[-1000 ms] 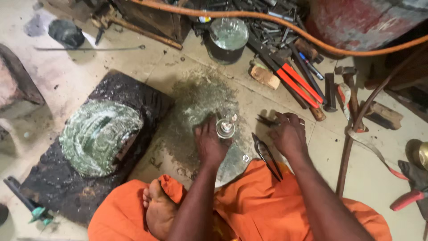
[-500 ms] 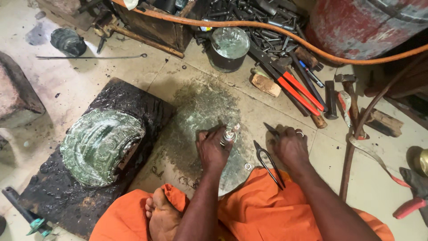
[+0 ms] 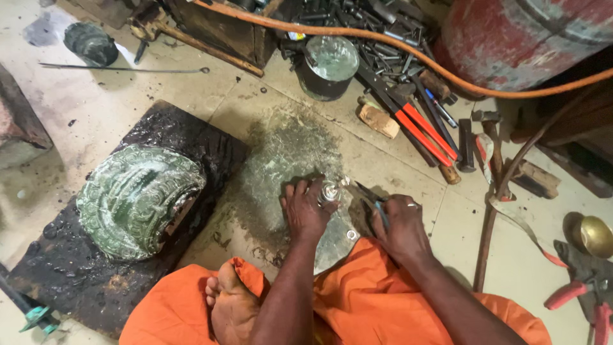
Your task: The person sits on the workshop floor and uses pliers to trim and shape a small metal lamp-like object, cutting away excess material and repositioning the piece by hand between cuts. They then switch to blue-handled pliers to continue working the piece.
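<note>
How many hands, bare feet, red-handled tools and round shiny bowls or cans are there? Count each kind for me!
Hands: 2, the left hand holding a small silver metal piece and the right hand gripping thin dark pliers
Bare feet: 1
Red-handled tools: 2, long cutters and snips
Round containers: 2, a grey metal can and a brass bowl
Total: 7

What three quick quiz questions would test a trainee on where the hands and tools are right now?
1. True or false: the left hand rests on a small shiny metal piece.
2. What does the right hand hold? A) a hammer B) blue-handled pliers C) a brush
3. Which side of the person is the green embossed dome on?

Key: 1 true; 2 B; 3 the left.
</note>
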A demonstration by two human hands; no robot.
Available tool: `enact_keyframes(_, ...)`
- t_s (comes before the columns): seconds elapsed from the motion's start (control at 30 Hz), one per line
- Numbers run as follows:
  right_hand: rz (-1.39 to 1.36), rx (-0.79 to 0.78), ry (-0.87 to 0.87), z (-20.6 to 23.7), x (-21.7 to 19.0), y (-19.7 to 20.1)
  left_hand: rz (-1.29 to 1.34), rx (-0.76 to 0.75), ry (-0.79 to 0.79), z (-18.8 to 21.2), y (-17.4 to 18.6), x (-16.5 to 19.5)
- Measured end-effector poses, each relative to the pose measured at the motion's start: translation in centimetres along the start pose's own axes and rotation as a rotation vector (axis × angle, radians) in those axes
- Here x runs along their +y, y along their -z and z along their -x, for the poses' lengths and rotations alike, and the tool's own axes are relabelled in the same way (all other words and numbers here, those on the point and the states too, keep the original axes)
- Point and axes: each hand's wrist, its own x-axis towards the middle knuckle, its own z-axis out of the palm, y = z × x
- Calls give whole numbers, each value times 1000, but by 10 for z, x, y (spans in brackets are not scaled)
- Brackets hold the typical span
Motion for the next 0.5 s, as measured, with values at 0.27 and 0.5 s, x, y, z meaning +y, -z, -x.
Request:
enact_keyframes(0.27, 258, -70, 284, -6, -20, 11, 21, -61, -1, -4, -8, -1)
enact_keyframes(0.5, 219, -100, 258, -14, -36, 12, 66, 9, -55, -2, -8, -2)
